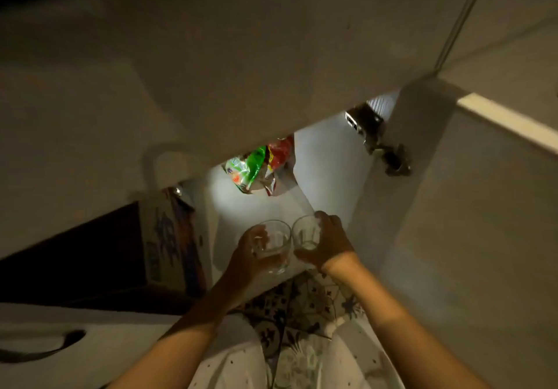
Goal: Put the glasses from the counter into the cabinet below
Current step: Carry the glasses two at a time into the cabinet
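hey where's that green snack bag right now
In the head view, the crinkled green plastic snack bag lies at the back of the lit white cabinet shelf, touching a red packet on its right, beyond the two clear glasses.

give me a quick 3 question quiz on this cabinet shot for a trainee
1. True or false: each hand holds one glass.
2. Multiple choice: what lies at the back of the cabinet shelf? A) plates B) snack bags C) a kettle
3. Fill in: the printed box stands to the ____ of the glasses.

Key:
1. True. The left hand grips the left glass and the right hand grips the right glass, both over the shelf.
2. B. Green and red snack bags sit at the back.
3. Left. The box stands at the left edge of the opening.
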`<move>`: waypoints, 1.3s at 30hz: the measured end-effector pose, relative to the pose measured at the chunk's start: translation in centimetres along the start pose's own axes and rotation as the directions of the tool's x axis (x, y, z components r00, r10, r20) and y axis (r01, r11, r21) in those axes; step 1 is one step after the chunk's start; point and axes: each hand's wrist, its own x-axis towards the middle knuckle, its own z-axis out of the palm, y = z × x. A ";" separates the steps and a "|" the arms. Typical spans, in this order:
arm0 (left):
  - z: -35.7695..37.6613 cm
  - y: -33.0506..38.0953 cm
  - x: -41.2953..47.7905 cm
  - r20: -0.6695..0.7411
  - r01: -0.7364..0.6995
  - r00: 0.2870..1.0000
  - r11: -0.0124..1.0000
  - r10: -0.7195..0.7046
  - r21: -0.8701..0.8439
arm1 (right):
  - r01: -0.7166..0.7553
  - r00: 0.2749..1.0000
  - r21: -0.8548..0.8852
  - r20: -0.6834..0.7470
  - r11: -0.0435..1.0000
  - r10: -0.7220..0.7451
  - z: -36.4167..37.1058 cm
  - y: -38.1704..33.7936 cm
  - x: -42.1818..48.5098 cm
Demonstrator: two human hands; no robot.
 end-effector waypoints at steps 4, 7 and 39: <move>1.4 -5.3 4.6 -0.039 -0.005 0.999 1.000 0.006 0.013 | 0.072 0.997 0.000 -0.037 0.997 -0.072 3.8 3.6 4.2; 2.5 -8.8 8.2 -0.090 -0.081 0.992 0.995 0.086 0.065 | 0.107 0.993 -0.036 -0.042 0.994 -0.108 6.5 6.2 7.1; 6.2 -20.6 23.2 -0.224 -0.085 0.969 0.993 0.102 0.084 | -0.108 0.955 -0.530 -0.290 0.841 -0.061 17.6 16.7 23.0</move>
